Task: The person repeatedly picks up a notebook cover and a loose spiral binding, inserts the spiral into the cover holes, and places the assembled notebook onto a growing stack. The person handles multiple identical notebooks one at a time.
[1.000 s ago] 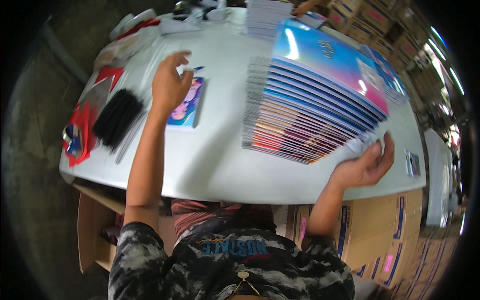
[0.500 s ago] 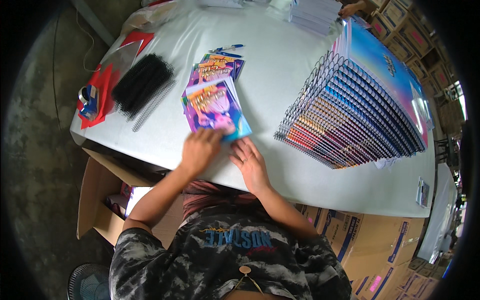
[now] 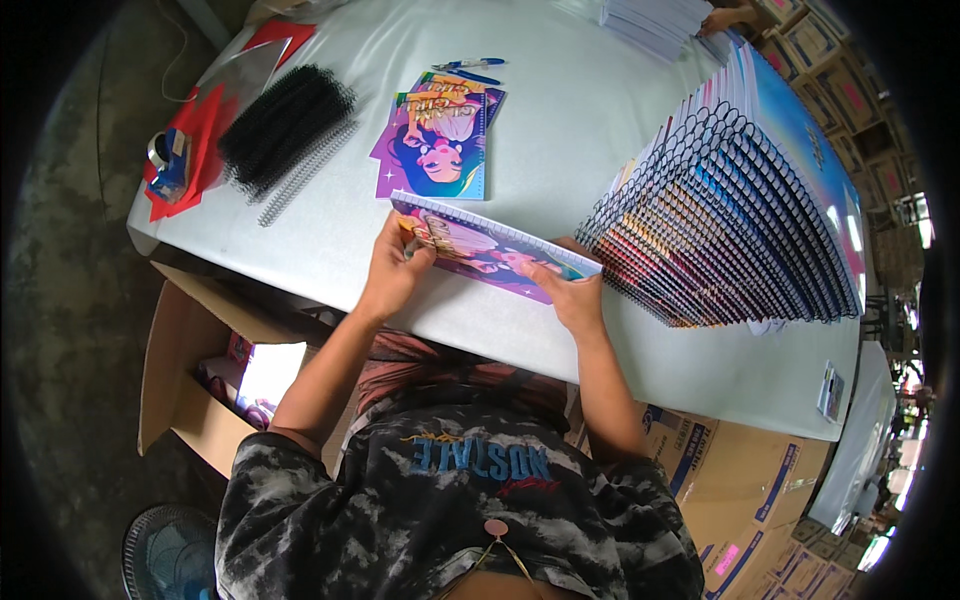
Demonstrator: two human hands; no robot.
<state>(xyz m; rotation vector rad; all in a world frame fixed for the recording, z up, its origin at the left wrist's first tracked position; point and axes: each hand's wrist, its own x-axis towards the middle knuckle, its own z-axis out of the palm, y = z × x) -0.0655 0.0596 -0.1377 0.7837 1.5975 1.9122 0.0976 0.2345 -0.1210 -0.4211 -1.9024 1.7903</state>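
Between my two hands, tilted up near the table's front edge, is an unbound notebook (image 3: 470,246) with a purple illustrated cover and a row of punched holes along its top long edge. My left hand (image 3: 397,265) grips its left end, and my right hand (image 3: 572,297) holds the right end with the thumb on the cover. Just beyond it lie several overlapping notebooks (image 3: 437,150) with matching covers. To the left sits a pile of black spiral binding coils (image 3: 285,135), with a paler coil (image 3: 305,175) alongside. Pliers with blue handles (image 3: 470,64) rest past the notebooks.
A tall stack of spiral-bound notebooks (image 3: 730,220) rises at the right. Red sheets (image 3: 207,130) and a blue tape dispenser (image 3: 168,168) are at the left edge. An open carton (image 3: 190,370) stands below left. Another person's hand (image 3: 728,18) is by paper stacks (image 3: 655,25) at the back.
Both hands have taken a notebook off the near pile, turned it sideways and tilted it up. My right hand has moved right. The view has shifted slightly.
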